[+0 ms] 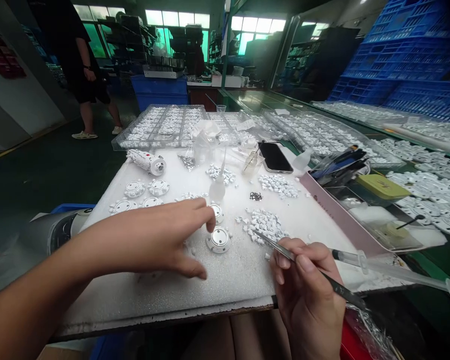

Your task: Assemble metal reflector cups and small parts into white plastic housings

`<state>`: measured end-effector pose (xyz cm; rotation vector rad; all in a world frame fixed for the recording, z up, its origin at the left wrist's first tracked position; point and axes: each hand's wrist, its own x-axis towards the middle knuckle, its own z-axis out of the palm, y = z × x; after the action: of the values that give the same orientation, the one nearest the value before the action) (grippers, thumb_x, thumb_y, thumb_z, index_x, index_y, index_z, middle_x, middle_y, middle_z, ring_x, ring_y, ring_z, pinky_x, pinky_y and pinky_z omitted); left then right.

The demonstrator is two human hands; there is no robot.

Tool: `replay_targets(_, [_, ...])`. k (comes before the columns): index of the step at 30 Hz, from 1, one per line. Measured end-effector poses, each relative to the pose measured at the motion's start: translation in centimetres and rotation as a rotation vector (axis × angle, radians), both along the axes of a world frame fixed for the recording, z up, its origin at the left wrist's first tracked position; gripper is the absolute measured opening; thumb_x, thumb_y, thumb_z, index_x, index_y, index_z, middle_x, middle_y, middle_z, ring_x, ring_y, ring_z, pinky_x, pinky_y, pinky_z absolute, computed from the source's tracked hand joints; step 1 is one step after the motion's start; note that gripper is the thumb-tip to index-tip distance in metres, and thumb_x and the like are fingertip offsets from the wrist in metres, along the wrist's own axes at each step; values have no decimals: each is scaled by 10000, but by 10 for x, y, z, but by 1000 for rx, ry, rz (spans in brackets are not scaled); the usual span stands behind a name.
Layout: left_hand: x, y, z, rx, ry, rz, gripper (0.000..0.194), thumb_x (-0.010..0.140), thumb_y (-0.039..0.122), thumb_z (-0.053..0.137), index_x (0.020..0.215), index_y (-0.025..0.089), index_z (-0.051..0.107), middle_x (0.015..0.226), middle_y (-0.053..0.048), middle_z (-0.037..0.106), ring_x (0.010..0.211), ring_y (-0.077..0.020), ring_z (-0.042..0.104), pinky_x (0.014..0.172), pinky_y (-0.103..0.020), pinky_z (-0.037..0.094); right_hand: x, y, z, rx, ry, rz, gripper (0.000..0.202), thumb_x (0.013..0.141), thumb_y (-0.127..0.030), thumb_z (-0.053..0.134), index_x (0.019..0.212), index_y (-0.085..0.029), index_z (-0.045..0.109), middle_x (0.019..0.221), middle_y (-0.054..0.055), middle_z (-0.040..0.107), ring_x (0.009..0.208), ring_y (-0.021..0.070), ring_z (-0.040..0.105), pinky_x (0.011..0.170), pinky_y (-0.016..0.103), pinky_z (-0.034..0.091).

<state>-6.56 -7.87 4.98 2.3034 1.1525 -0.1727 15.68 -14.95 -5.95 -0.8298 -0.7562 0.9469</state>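
Observation:
Held in my right hand (311, 282) is a pair of dark tweezers (272, 243), their tips at a pile of small white parts (264, 225). My left hand (178, 227) is over the white foam board (243, 277), thumb and fingers apart, with nothing visible in its grip. Just right of it sits a round white disc-shaped part (219, 239) with small dark dots. Another similar disc (216, 212) is partly behind its fingers. More discs (135, 188) are grouped at the left, some hidden by my forearm. A needle-tipped bottle (217, 187) stands behind the left hand.
Clear trays of white parts (165, 122) line the back. A phone (275, 157), tiny dark pieces (255, 196) and a white cylindrical model (147, 162) lie on the board. At right are a pink-sided box (333, 220) and a syringe (397, 272). A person (78, 60) stands back left.

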Motion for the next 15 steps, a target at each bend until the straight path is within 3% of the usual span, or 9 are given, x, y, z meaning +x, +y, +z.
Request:
replay_targets(3, [-5, -5, -4, 2, 124, -53, 466, 673, 330, 769, 1097, 297, 580, 1052, -12, 597, 875, -228, 601, 621, -274, 414, -5, -3, -8, -56, -225, -154, 143, 820, -315, 736, 822, -221, 628, 877, 2, 638, 674, 97, 595, 565, 204, 490])
replay_targets(6, [-6, -10, -11, 45, 150, -60, 406, 653, 232, 739, 1027, 278, 589, 1022, -19, 610, 856, -239, 598, 641, -293, 419, -10, -6, -8, -79, -495, -337, 126, 853, -324, 709, 901, -222, 652, 904, 19, 648, 777, 137, 640, 677, 258, 533])
replay_targets(9, [-8, -12, -16, 62, 101, -62, 364, 669, 177, 678, 1002, 286, 581, 1035, -10, 625, 876, -241, 602, 679, -311, 437, -15, -1, 2, 30, -836, -502, 118, 857, -240, 707, 960, -214, 658, 928, 27, 673, 864, 151, 659, 780, 269, 538])
replay_targets(12, [-13, -11, -24, 63, 75, -76, 441, 663, 171, 666, 1074, 310, 590, 1115, -16, 630, 953, -258, 611, 782, -348, 469, -14, 14, 14, 183, -1134, -536, 151, 869, -159, 680, 1009, -192, 636, 959, 38, 685, 886, 148, 656, 817, 268, 523])
replay_targets(15, [-17, -8, -33, 62, 70, -82, 575, 651, 196, 686, 1198, 332, 575, 1196, -36, 625, 1029, -283, 616, 852, -386, 484, -8, 32, 17, 166, -1269, -489, 50, 900, -170, 639, 945, -178, 619, 871, 32, 671, 815, 151, 637, 735, 271, 505])
